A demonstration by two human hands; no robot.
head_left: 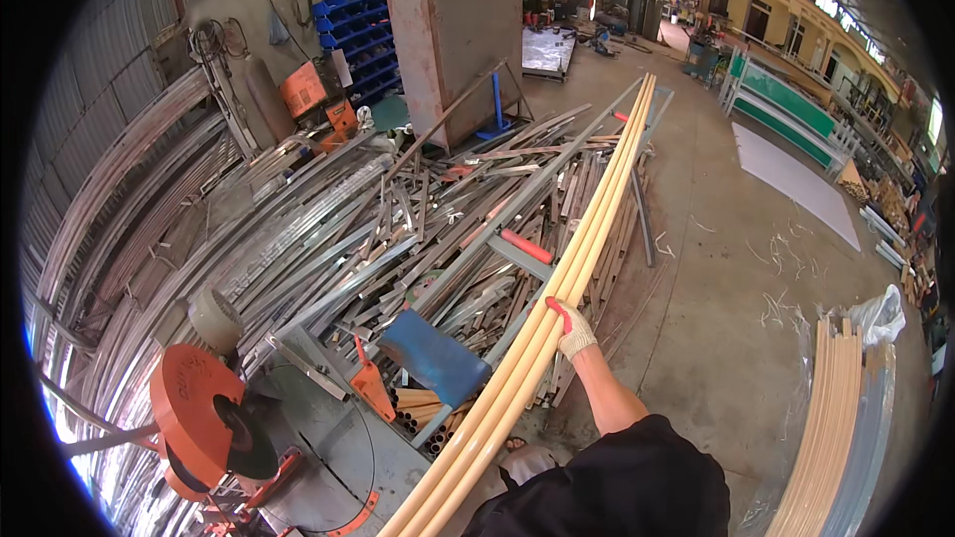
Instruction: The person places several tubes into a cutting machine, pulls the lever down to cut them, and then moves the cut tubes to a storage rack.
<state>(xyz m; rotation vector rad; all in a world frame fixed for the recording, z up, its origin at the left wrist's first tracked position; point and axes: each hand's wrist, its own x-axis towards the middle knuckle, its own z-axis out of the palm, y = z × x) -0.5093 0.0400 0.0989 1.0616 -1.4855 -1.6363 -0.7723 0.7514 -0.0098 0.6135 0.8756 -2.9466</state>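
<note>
Three long cream-yellow tubes [597, 232] lie side by side, running from the lower edge of the view up to the far middle. They rest along a grey metal roller stand [517, 257] with red rollers. My right hand [570, 328], in a cream glove with red on its fingers, is closed on the tubes from their right side. Part of its grip is hidden by the glove. My left hand is out of sight. Left of the tubes stands an orange cut-off saw [196, 408] with a dark disc, on a grey table [333, 457].
Metal offcuts [468, 201] lie heaped left of the stand, beside long metal bars [129, 174]. A blue curved plate [434, 356] sits near the saw. Wrapped tan tubes [824, 418] lie on the floor at the right. A tall rusty cabinet [468, 30] stands behind the heap.
</note>
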